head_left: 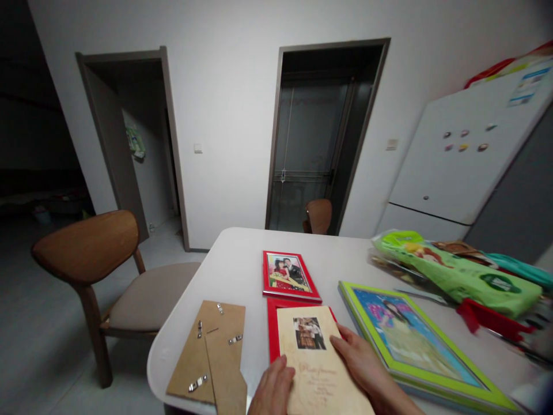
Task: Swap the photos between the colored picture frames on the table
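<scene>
A cream printed card (317, 369) with a small photo near its top lies at the front of the table, over a red picture frame (273, 331). Along the card's left edge, the fingers of my left hand (274, 389) are bent and close together. My right hand (358, 360) grips the right edge, its thumb on the card's face; the fingers below are hidden. Just beyond stands another red frame (291, 275), lying flat with a photo of two people. To the left is a brown backing board (207, 357) with metal clips and a fold-out stand.
A large lime-green picture frame (423, 340) lies right of my right hand. Behind it are a green package (470, 274) and a red item (492, 323). A wooden chair (90, 248) stands left of the white table (233, 253); a second chair (318, 216) is behind.
</scene>
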Available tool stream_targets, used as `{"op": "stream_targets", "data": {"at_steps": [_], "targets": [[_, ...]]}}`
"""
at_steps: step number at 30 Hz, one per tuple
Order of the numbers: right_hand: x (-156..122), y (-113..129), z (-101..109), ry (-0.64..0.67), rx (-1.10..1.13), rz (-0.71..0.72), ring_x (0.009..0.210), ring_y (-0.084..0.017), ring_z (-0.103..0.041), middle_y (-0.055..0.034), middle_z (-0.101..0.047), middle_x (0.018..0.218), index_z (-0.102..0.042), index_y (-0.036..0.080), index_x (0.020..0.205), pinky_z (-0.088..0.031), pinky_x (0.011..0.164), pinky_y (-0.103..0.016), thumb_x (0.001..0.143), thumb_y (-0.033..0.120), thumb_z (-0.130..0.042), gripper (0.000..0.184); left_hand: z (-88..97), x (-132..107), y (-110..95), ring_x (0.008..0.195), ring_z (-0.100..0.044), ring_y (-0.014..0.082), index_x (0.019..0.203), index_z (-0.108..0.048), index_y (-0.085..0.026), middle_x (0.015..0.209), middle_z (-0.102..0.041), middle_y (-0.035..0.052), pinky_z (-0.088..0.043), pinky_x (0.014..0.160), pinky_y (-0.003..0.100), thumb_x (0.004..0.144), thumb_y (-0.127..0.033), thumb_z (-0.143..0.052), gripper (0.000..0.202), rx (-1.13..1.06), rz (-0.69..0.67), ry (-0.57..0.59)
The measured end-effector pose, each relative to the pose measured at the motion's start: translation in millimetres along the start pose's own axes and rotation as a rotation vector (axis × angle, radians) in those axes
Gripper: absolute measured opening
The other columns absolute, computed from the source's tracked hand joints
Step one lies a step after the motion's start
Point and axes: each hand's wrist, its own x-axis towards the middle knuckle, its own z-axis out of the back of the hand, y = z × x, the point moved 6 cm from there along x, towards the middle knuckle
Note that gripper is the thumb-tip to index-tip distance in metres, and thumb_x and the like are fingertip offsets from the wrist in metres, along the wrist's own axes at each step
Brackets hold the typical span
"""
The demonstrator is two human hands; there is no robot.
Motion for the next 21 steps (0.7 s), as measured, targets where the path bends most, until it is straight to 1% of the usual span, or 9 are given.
{"op": "stream_targets", "data": {"at_steps": [3,6,9,12,15,19,21], "targets": [[6,2,1,-0.012,-0.175,0.083,0.076,-0.021,-0.062,-0.0085,-0.067,0.086,-0.043,0.011,0.114,-0.046,0.062,-0.028,0.072,0.029,-0.034,0.047,-2.9,0,2,0.118,-0.031,0.0256,0.123,-0.037,-0.014,0.127,-0.038,0.0181,-0.032,0.095,0.039,0.075,-0.044,-0.05,0.058,0.085,-0.033,0.091],[5,11,6,-0.09,-0.507,0.182,0.085,-0.021,-0.06,-0.0098,-0.065,0.093,-0.049,0.013,0.107,-0.043,0.069,-0.028,0.072,0.028,-0.034,0.041,-1.6,2,-1,0.116,-0.035,0.026,0.122,-0.038,-0.018,0.126,-0.04,0.0156,-0.035,0.093,0.038,0.075,-0.044,-0.051,0.055,0.154,-0.057,0.139],[1,18,10,-0.215,-0.892,0.215,0.082,-0.023,-0.059,-0.0112,-0.064,0.09,-0.055,0.016,0.097,-0.041,0.069,-0.03,0.075,0.032,-0.032,0.035,-0.3,5,-9,0.113,-0.039,0.0281,0.119,-0.042,-0.018,0.122,-0.046,0.0147,-0.039,0.09,0.038,0.075,-0.043,-0.052,0.052,0.244,-0.097,0.148],[-2,18,10,-0.304,-1.16,0.195,0.074,-0.024,-0.059,-0.013,-0.061,0.086,-0.056,0.015,0.092,-0.039,0.064,-0.032,0.076,0.035,-0.032,0.035,0.2,6,-13,0.11,-0.043,0.0286,0.116,-0.045,-0.018,0.119,-0.049,0.0138,-0.041,0.088,0.037,0.075,-0.043,-0.052,0.049,0.304,-0.136,0.132],[-3,14,9,-0.345,-1.256,0.201,0.071,-0.022,-0.059,-0.0125,-0.059,0.086,-0.056,0.014,0.092,-0.038,0.062,-0.03,0.077,0.032,-0.033,0.033,-0.6,6,-12,0.109,-0.045,0.0276,0.115,-0.046,-0.021,0.117,-0.052,0.01,-0.042,0.087,0.036,0.074,-0.04,-0.053,0.046,0.311,-0.143,0.102],[-6,12,12,-0.326,-1.2,0.256,0.078,-0.02,-0.057,-0.0112,-0.058,0.089,-0.055,0.014,0.098,-0.038,0.068,-0.028,0.078,0.03,-0.033,0.034,-4.9,8,-14,0.11,-0.044,0.029,0.115,-0.046,-0.022,0.118,-0.051,0.0094,-0.041,0.089,0.038,0.071,-0.034,-0.057,0.047,0.3,-0.116,0.114],[-10,14,10,-0.319,-1.155,0.269,0.079,-0.02,-0.056,-0.0113,-0.057,0.092,-0.054,0.013,0.101,-0.038,0.069,-0.028,0.078,0.03,-0.034,0.035,1.0,8,-20,0.11,-0.044,0.0294,0.117,-0.045,-0.021,0.119,-0.05,0.0106,-0.04,0.089,0.039,0.071,-0.033,-0.057,0.05,0.268,-0.106,0.102]]}}
